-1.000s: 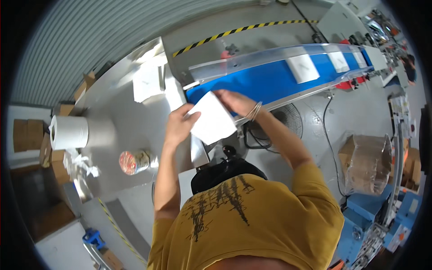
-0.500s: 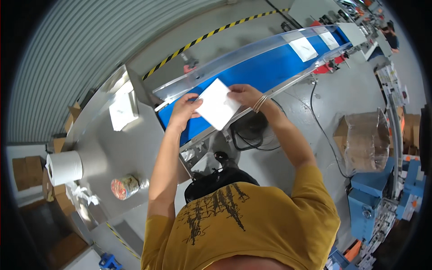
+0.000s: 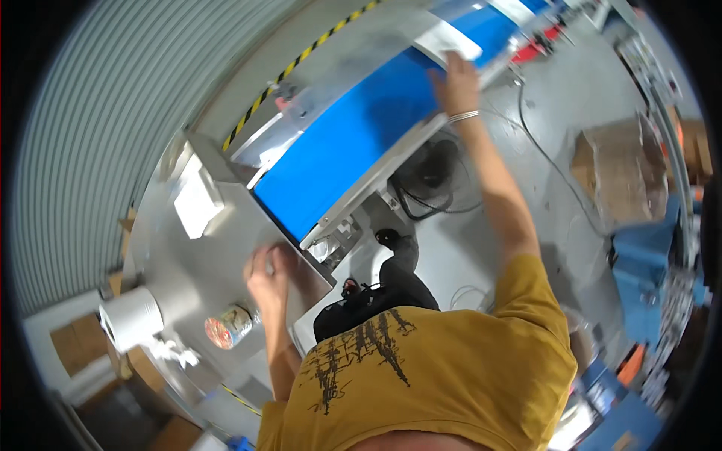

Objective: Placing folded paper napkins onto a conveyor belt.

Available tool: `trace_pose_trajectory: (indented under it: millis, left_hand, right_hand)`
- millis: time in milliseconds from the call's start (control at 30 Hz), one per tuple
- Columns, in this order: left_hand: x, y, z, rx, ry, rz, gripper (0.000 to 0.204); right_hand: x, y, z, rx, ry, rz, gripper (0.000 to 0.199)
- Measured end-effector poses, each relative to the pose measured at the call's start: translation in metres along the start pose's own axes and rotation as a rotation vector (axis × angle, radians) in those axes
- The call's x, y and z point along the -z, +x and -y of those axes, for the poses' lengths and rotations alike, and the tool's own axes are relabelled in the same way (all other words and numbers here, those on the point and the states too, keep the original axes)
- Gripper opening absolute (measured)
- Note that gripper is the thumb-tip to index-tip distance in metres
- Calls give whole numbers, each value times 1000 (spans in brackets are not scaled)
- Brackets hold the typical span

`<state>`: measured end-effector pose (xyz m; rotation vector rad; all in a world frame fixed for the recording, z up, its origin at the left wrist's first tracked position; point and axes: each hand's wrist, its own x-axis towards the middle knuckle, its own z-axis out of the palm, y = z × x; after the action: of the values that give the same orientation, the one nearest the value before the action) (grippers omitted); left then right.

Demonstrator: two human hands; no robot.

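My right hand (image 3: 457, 86) is stretched out over the blue conveyor belt (image 3: 353, 139), somewhat smeared by motion. Its thumb stands apart from the fingers, and the fingertips overlap the near edge of a flat white packet (image 3: 444, 39) lying on the belt. Whether they touch it I cannot tell. Over the metal table (image 3: 233, 263), close to its belt-side edge, my left hand (image 3: 266, 276) is open with loosely bent fingers and nothing in it.
Another white packet (image 3: 513, 9) lies farther along the belt. On the metal table are flat white pieces (image 3: 197, 201), a tape roll (image 3: 228, 327) and a large white roll (image 3: 131, 319). A cardboard box (image 3: 620, 169) with clear plastic stands on the right.
The white piece both hands held is out of them. My right hand has moved forward along the belt; my left has drawn back to the metal table. The view has shifted.
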<state>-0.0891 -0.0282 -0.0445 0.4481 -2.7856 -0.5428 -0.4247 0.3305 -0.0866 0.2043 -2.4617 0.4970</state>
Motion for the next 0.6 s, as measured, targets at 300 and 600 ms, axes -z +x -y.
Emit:
trace_pose_trajectory:
  millis: [300,600]
  left_hand:
    - [39,-63,162,-164,404,-159,28]
    - [58,-68,175,-234,385,-37,39]
  right_hand:
    - [69,-188,180,-75,370,-192,35]
    - [221,-348,247,-333,294,-58,29]
